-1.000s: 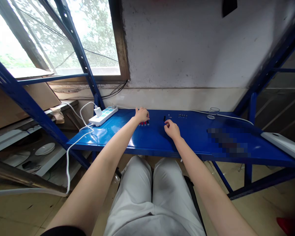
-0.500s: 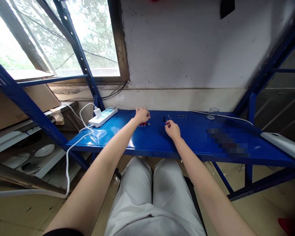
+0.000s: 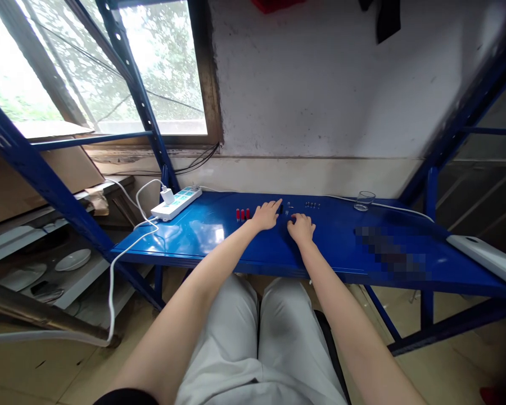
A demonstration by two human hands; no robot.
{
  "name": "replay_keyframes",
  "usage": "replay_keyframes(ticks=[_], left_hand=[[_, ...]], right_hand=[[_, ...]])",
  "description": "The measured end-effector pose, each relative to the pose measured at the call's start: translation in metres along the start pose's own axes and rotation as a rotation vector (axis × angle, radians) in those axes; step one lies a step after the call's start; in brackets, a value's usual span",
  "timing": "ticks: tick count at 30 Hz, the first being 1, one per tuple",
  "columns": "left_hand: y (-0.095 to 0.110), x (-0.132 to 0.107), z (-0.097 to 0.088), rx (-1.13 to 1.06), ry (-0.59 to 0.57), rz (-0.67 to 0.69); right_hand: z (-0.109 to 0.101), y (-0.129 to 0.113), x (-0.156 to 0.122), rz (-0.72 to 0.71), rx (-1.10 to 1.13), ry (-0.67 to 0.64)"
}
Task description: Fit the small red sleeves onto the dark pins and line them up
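Observation:
My left hand (image 3: 266, 216) is stretched over the blue tabletop, fingers extended beside a small black piece (image 3: 281, 208), with nothing seen in them. My right hand (image 3: 302, 228) is just to the right, its fingers bent and slightly apart, close to a tiny pale piece (image 3: 287, 213). Another tiny clear piece (image 3: 289, 205) lies just beyond. To the left of my left hand stands a row of small red pieces (image 3: 243, 214) with greyish lower ends. Behind my right hand is a row of several tiny silvery pieces (image 3: 312, 205). Their exact kinds are too small to tell.
A white power strip (image 3: 177, 203) with a plugged-in adapter sits at the table's left end, its cable hanging over the edge. A clear glass cup (image 3: 364, 200) stands at the back right. A blurred-out item (image 3: 390, 250) and a white device (image 3: 487, 259) lie to the right.
My left hand has moved right, from above the red pieces to the black piece, uncovering the red row. The right hand has shifted slightly, its fingers loosened, and a tiny piece shows before them.

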State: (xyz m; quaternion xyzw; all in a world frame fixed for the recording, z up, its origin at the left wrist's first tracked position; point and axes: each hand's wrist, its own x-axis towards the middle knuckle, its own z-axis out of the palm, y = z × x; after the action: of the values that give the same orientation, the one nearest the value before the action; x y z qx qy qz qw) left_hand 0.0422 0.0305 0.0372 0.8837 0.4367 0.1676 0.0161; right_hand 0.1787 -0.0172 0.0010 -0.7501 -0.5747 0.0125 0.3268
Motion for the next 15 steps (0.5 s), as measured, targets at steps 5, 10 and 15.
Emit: replay_keyframes(ticks=[5,10,15], left_hand=[[0.005,0.010,0.030,-0.024,-0.010,-0.099],[0.011,0.019,0.037,0.030,0.006,-0.109],[0.017,0.022,0.035,0.042,0.134,-0.128]], right_hand=[[0.003,0.001,0.003,-0.085,-0.053,-0.092],[0.005,0.000,0.004,-0.122,-0.107,-0.148],[0.008,0.001,0.004,-0.124,-0.132,-0.179]])
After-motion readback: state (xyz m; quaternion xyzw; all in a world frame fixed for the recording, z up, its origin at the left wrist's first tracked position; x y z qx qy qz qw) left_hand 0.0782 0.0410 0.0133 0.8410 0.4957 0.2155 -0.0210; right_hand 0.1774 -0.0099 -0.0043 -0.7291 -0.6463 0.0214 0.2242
